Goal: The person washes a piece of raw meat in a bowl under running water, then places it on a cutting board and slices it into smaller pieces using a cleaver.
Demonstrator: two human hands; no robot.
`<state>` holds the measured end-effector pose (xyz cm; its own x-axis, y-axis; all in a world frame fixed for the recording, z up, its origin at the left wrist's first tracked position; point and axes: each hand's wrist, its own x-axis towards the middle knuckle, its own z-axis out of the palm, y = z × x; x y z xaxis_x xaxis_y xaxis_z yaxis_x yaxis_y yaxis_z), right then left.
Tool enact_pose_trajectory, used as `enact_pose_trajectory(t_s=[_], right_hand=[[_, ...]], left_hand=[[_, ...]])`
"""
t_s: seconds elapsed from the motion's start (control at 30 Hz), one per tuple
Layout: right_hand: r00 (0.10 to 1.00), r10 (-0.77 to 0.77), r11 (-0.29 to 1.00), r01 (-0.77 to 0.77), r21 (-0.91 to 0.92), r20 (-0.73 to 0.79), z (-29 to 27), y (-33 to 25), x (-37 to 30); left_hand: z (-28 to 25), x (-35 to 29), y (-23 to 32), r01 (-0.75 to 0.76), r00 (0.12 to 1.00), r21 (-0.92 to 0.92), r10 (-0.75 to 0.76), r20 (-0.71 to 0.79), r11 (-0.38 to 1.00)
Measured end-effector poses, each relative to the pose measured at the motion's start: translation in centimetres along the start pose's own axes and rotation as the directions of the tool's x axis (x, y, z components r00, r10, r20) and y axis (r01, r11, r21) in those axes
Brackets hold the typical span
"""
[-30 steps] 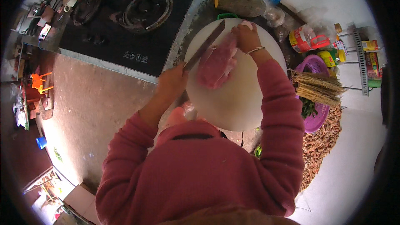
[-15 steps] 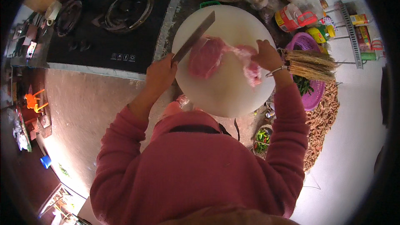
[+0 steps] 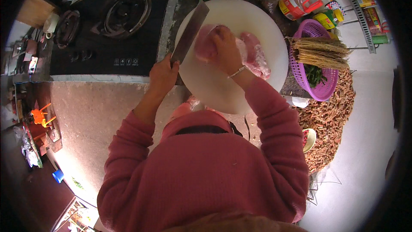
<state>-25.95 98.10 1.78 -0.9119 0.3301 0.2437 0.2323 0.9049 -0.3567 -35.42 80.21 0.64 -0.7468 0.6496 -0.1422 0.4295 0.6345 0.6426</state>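
My left hand (image 3: 164, 75) is closed round the handle of a cleaver (image 3: 192, 31). Its broad blade slants up and away over the left edge of a round white cutting board (image 3: 210, 87). Toward the board's left side lies a piece of raw meat (image 3: 203, 45), and my right hand (image 3: 227, 52) has its fingers curled down on it, partly covering it. Just right of that hand rests a paler, fattier part of the meat (image 3: 255, 56); whether the two parts are joined is hidden under the hand.
A black gas stove (image 3: 128, 43) stands to the left. Right of the board are a purple basket (image 3: 329, 89) with greens, a bundled straw brush (image 3: 319, 53) across it, and a red-labelled jug (image 3: 296, 6). A brown heap (image 3: 330, 133) lies below the basket.
My right hand has moved left, from the fatty part to the larger piece of meat. The cleaver has shifted slightly left, still in my left hand.
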Motion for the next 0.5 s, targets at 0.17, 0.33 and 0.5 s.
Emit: enact_pose_trajectory(t_s=[0.17,0.33,0.5], right_hand=[[0.836,0.541,0.730,-0.520,0.443,0.089,-0.2,3.4,3.6],[0.864,0.489,0.793,-0.498,0.350,0.122,-3.1,11.4,1.3],[0.816,0.537,0.843,-0.531,-0.089,0.215,-3.3,10.5,-4.7]], left_hand=[[0.3,0.0,-0.1,-0.003,0.998,-0.007,0.003,-0.064,1.000],[0.2,-0.4,0.2,0.014,0.997,-0.013,-0.015,-0.079,1.000],[-0.1,0.0,0.1,-0.016,0.998,-0.050,0.013,-0.066,0.999]])
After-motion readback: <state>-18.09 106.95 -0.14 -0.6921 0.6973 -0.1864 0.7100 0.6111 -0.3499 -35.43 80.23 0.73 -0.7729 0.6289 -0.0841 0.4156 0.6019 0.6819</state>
